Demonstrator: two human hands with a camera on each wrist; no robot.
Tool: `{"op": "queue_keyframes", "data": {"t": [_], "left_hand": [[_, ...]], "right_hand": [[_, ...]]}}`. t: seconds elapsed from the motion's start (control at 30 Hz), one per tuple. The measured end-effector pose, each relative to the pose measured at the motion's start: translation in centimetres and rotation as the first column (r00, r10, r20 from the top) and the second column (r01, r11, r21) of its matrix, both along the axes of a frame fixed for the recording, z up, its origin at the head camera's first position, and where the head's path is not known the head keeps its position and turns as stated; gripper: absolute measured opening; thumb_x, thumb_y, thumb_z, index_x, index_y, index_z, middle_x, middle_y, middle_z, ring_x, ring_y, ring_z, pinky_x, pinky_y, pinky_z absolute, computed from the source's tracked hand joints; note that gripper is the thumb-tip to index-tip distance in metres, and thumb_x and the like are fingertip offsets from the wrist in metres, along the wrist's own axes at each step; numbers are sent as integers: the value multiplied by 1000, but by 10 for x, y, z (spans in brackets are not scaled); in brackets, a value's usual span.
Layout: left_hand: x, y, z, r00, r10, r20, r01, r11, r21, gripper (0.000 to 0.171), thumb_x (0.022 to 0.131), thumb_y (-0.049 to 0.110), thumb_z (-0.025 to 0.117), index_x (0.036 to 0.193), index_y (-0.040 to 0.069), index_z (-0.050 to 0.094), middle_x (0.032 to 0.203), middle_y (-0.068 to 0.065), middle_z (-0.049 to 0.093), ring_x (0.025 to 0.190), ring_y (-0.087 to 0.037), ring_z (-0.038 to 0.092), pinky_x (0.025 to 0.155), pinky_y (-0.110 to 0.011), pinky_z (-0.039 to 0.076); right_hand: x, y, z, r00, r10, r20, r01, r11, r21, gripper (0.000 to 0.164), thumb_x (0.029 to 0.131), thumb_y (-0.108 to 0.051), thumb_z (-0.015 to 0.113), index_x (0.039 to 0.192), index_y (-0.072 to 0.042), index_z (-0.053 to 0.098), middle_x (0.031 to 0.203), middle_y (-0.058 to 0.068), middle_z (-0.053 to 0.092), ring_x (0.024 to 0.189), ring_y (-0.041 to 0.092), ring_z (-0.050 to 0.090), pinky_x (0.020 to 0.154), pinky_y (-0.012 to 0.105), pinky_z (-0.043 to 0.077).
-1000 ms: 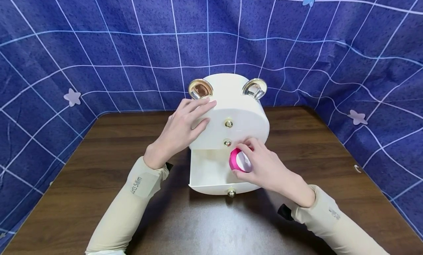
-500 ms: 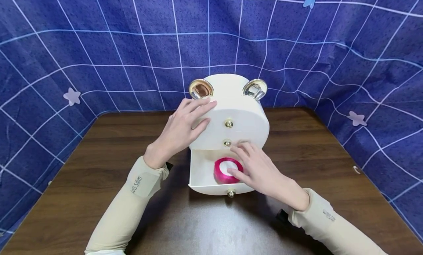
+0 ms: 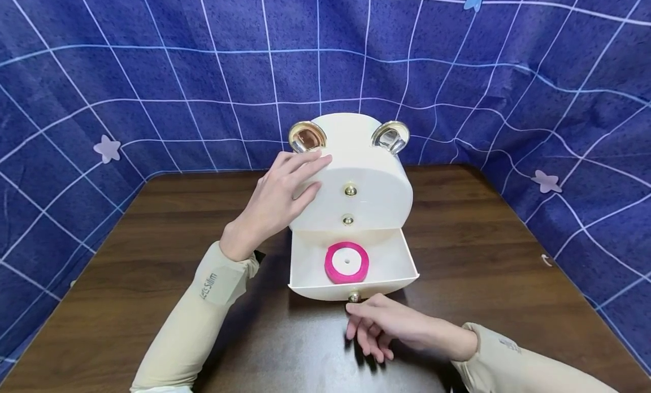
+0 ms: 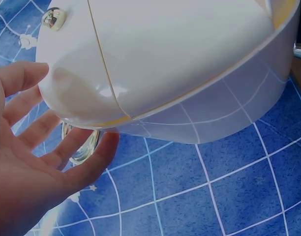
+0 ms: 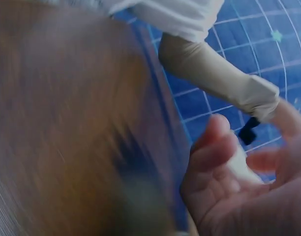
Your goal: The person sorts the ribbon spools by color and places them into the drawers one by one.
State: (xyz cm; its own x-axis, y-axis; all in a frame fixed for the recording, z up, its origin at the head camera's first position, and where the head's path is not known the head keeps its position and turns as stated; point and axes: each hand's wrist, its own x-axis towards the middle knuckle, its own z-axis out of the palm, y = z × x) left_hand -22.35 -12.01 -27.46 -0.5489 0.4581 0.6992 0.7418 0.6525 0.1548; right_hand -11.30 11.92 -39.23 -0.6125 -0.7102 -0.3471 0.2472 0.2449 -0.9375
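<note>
A white bear-eared drawer box [image 3: 381, 198] stands on the table with its bottom drawer [image 3: 391, 263] pulled out. Flat inside that drawer lies a roll of bright pink ribbon [image 3: 347, 263] on a white core. My left hand [image 3: 277, 198] rests on the upper left of the box, fingers spread; the left wrist view has its fingertips along the rounded edge. Just below the drawer's round gold knob [image 3: 354, 296] is my right hand [image 3: 389, 325], fingers loosely bent and nothing in them. In the right wrist view the table side is blurred.
Two shiny gold ears [image 3: 308, 137] stick up from the box. More gold knobs [image 3: 350, 190] sit on the upper drawer fronts. The dark wood table [image 3: 203, 212] backs onto a blue gridded cloth [image 3: 203, 76] with star shapes.
My right hand has let go of the ribbon roll, leaving it flat in the drawer, and moved down and toward me to the drawer's knob. The left hand has stayed in place.
</note>
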Motion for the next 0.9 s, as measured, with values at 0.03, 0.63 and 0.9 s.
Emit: {"op": "queue_keyframes", "data": {"t": [0.03,0.63,0.9], "left_hand": [[0,0,0,1000,0,1,0,1000,0,41,93,20,63,134,22,59,137,-2,58,112,-24,51,82,-42,52],[1,0,2,1000,5,4,-5,1000,-5,41,93,19,63,134,22,59,138,-1,58,111,-24,51,79,-42,52],[1,1,2,1000,3,13,-3,1000,2,41,93,18,64,133,22,59,137,-2,59,110,-24,51,80,-41,52]], "right_hand": [[-1,-1,-3,997,-26,75,26,1000,2,54,100,-41,43,97,10,58,58,1,57,42,8,51,37,20,38],[-15,-12,-9,946,-159,282,174,984,-28,29,95,-39,40,89,-12,51,54,-6,42,42,9,40,43,23,34],[-23,-11,-10,946,-163,280,178,983,-30,29,95,-38,40,88,-12,50,53,-6,42,42,10,41,44,23,34]]}}
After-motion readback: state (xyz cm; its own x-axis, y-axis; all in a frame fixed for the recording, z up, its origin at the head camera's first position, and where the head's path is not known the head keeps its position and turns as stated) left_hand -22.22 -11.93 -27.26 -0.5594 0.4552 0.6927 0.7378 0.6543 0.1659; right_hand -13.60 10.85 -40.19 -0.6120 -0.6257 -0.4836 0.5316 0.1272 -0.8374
